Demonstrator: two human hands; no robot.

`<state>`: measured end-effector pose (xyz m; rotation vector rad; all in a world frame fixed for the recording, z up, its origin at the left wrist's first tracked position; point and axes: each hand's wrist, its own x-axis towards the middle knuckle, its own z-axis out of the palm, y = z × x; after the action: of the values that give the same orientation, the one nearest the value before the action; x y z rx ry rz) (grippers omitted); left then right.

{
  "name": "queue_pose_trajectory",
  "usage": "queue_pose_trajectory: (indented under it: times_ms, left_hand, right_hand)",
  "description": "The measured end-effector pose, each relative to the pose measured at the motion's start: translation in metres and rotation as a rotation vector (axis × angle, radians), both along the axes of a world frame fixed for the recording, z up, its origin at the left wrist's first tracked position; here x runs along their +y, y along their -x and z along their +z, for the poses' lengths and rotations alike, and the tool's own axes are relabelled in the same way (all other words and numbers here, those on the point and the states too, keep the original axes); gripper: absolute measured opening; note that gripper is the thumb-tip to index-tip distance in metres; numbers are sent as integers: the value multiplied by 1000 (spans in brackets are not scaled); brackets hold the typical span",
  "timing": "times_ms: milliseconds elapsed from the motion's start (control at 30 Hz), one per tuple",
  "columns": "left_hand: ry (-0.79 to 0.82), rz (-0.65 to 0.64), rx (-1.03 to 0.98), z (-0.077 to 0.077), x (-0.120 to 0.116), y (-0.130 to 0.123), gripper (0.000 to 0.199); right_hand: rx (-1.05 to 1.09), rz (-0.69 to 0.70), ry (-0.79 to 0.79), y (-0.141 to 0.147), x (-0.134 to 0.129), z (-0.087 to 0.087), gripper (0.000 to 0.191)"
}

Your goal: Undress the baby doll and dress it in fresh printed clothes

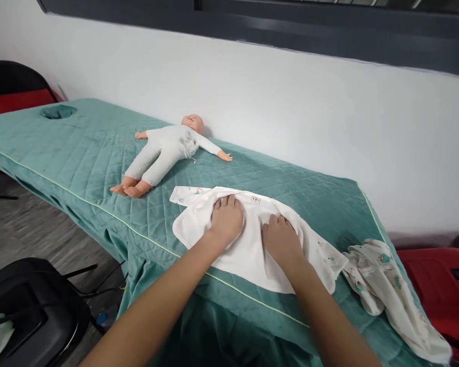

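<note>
Both hands lie flat, palms down and fingers spread, gripping nothing: the left hand (226, 220) and the right hand (281, 239) press side by side on a white cotton baby garment (248, 250) spread near the front edge of a green quilted velvet massage table (80, 153). A plastic baby doll in a white bodysuit (167, 150) lies face up beyond it. A crumpled patterned cloth (382, 285) sits just right of the garment.

A white cloth (248, 250) lies on a teal quilted bed cover (80, 153) with pale piping; lower right, a printed garment (382, 285); upper centre, a doll (164, 150) in white.
</note>
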<state>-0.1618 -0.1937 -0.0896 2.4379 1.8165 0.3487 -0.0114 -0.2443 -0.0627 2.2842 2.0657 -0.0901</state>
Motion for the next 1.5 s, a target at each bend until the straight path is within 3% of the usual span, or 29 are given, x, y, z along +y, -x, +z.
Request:
queue_pose_trajectory:
  times_ms: [100, 200, 300, 400, 767, 900, 1167, 1267, 1500]
  left_hand:
    - [25, 74, -18, 1, 10, -6, 49]
    - [-1, 113, -46, 1, 12, -11, 56]
    - [-36, 99, -65, 1, 16, -12, 59]
    - [-40, 66, -73, 2, 29, -13, 59]
    - [-36, -21, -112, -5, 129, -48, 60]
    - [-17, -10, -117, -13, 149, -60, 60]
    - [59, -16, -57, -17, 151, -66, 61]
    - [82, 36, -67, -17, 149, -69, 62]
    - [101, 131, -54, -12, 117, -72, 65]
  right_hand:
    - [114, -158, 34, 3, 17, 0, 48]
    - [201, -248, -97, 6, 26, -11, 62]
    - [237, -206, -253, 4, 30, -24, 67]
    - [263, -158, -303, -8, 40, -31, 69]
    - [228, -205, -207, -56, 133, -33, 72]
    - [204, -216, -162, -62, 153, -36, 76]
    - [197, -198, -114, -61, 155, -42, 78]
    - [191, -195, -102, -60, 155, -42, 79]
    - [176, -169, -59, -55, 146, -35, 76]
